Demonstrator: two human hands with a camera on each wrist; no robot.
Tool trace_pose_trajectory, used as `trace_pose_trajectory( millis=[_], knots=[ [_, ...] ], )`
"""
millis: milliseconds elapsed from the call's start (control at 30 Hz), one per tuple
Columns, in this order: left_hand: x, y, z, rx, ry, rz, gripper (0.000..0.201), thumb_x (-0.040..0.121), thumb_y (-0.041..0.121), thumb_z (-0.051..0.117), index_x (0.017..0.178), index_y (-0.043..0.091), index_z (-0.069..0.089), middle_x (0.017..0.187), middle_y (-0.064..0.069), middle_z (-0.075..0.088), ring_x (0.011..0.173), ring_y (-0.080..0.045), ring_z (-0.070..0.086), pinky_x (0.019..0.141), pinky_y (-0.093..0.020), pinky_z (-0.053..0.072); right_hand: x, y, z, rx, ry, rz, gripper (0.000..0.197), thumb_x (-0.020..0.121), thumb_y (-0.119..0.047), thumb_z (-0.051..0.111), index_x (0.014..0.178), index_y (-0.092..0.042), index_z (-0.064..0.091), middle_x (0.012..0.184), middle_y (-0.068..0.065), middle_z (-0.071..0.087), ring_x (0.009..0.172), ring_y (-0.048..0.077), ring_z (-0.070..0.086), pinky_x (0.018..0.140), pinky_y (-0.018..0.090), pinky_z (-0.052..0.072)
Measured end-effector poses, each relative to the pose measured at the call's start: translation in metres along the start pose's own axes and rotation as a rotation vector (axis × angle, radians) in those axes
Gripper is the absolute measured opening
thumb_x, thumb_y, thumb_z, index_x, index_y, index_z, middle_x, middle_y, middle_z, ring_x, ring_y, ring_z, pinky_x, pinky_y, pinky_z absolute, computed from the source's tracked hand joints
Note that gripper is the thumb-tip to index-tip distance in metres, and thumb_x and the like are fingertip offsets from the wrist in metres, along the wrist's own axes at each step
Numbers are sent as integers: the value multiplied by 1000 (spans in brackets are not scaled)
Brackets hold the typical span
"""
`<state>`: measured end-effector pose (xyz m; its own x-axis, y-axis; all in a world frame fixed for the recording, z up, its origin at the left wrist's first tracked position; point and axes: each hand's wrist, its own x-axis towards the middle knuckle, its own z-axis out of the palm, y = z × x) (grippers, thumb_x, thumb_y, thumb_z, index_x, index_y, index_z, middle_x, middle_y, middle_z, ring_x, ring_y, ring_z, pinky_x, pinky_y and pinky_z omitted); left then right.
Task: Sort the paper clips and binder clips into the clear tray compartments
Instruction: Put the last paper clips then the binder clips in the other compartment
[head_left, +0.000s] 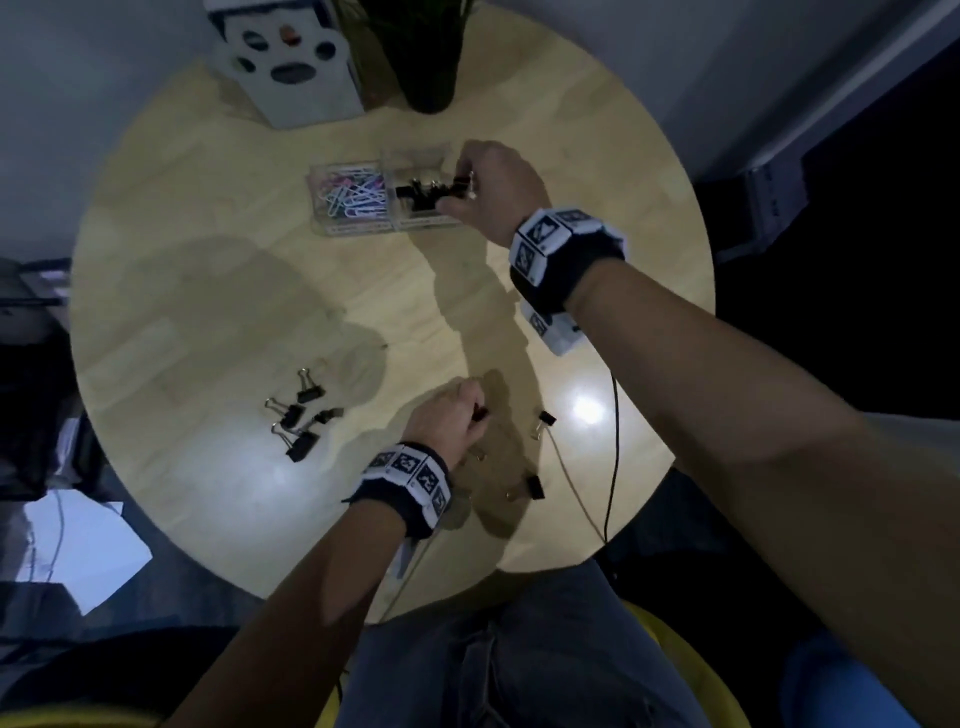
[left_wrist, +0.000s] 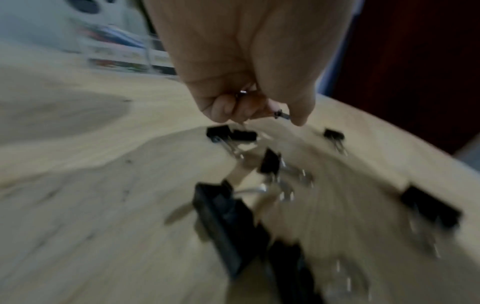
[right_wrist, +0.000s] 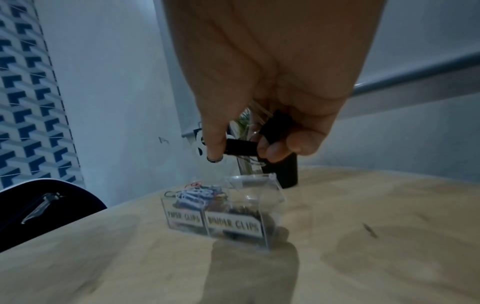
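The right hand (right_wrist: 262, 115) pinches black metal binder clips (right_wrist: 240, 147) above the clear plastic two-compartment tray (right_wrist: 221, 216). The left hand (left_wrist: 249, 67) pinches one small black binder clip (left_wrist: 281, 115) over the round pale wooden desk (head_left: 208, 291).

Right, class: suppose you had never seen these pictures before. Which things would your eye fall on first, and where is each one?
First, the right hand at the far side of the round table, holding black binder clips over the clear tray, whose left compartment holds coloured paper clips. Nearer, the left hand pinches another clip, with loose binder clips lying to its left.
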<state>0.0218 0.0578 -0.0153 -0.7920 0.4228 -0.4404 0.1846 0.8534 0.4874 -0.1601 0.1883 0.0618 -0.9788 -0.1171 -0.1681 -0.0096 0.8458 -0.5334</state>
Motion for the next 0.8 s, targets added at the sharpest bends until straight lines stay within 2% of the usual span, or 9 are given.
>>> trace_pose_trajectory(
  millis=[133,267,333,433,533,633,700,767,800],
  knots=[
    [16,-28,-43,-283,256,-169,19,92,32,50,90,14,42,74,1,48,68,-24,50,61,-29,35,35,-20,10,45,-25,-9,41,84,-28,66,114,-2,53,119,17,56,105,30,56,81,33,44],
    [54,-53,-103,-287,490,-206,22,91,25,54,95,5,48,92,-13,53,78,-23,48,68,-29,35,37,-17,19,112,-71,-7,55,87,-22,65,134,-4,42,137,16,44,124,30,46,99,34,41],
    [78,-54,-126,-277,547,-183,19,90,22,55,98,5,49,98,-12,55,84,-23,51,72,-30,38,27,-8,22,178,11,14,46,90,-15,59,132,-3,45,138,16,45,124,30,47,102,36,43],
    [113,-45,-152,-133,512,-111,21,90,23,53,102,6,52,106,-15,56,96,-29,54,82,-39,45,1,12,29,308,189,86,30,93,-8,48,121,0,55,125,19,55,113,31,56,94,41,50],
    [141,-32,-162,52,427,-71,28,90,23,54,107,1,53,113,-22,54,103,-35,51,89,-46,43,-35,28,38,416,216,187,25,91,-3,45,110,2,60,112,18,63,98,27,62,87,41,53],
    [154,-26,-160,145,303,-83,38,90,27,56,118,3,53,120,-24,53,114,-38,46,97,-46,38,-73,36,45,508,179,299,20,87,4,42,96,3,61,89,-1,65,79,10,58,77,29,53],
    [151,-25,-157,172,291,-99,40,90,27,55,123,5,52,125,-24,52,117,-39,43,102,-47,35,-99,40,48,553,151,366,19,85,7,40,89,5,59,78,-15,57,75,2,54,70,19,46],
    [137,-25,-149,151,384,-68,33,91,18,52,121,7,53,126,-21,52,118,-38,42,104,-45,34,-124,48,53,501,137,415,19,84,7,42,89,2,60,77,-16,57,79,4,55,67,11,45],
    [126,-25,-141,117,430,-34,28,90,13,50,116,8,57,124,-19,54,116,-36,44,102,-44,36,-135,53,55,449,131,435,19,85,5,45,92,0,61,81,-9,62,82,10,58,69,12,48]
  ],
)
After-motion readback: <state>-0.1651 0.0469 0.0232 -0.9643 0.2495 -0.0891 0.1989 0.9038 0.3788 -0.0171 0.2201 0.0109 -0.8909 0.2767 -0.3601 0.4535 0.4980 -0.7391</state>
